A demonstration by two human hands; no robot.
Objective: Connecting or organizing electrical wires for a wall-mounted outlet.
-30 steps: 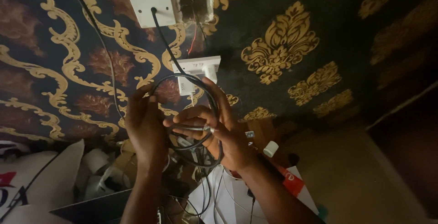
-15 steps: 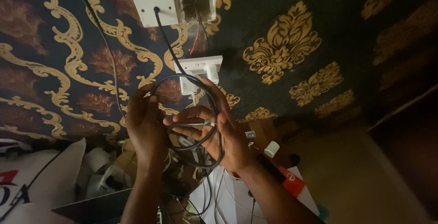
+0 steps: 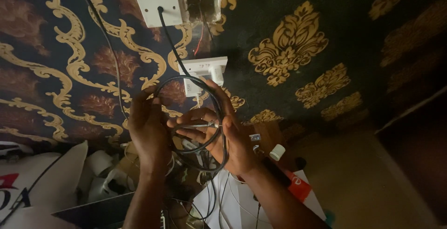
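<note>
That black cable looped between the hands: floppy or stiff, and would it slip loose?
The black cable is probably flexible with some spring: it holds open round loops. Thin, so likely light. Both the left hand and the right hand grip it; released, the coil might spring apart.

I read a dim, warm-toned frame: light falls from upper left, the right side sinks into shadow, slightly soft.

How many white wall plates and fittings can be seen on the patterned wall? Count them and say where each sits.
2: a square white plate at top, beside an open wall box; a white socket fitting lower, above the hands. Others may be hidden.
</note>
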